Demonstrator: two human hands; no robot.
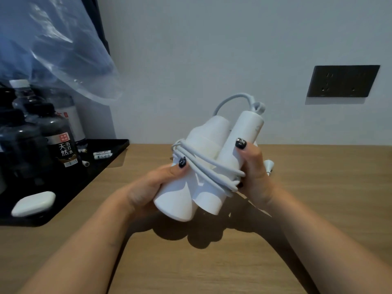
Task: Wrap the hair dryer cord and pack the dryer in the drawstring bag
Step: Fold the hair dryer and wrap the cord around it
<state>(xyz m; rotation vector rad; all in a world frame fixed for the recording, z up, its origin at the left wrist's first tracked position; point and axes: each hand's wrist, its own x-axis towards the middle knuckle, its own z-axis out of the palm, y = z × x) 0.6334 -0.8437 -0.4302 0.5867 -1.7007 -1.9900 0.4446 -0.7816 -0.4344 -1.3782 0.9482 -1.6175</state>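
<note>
A white folded hair dryer [203, 145] is held above the wooden table [318, 198], its handle lying alongside the barrel. Its white cord [212, 166] runs in several turns around body and handle, with a loop arching over the top. My left hand [148, 187] grips the barrel from the left, thumb on the cord. From the right, my right hand [254, 168] grips the handle, thumb on top. The plug [269, 165] sticks out behind my right hand. No drawstring bag is in view.
A black tray [110, 153] at the left holds several water bottles [61, 136], small sachets and a white pouch [34, 203]. A clear plastic bag [53, 45] hangs at top left. A dark wall socket panel [342, 81] sits on the wall at the right.
</note>
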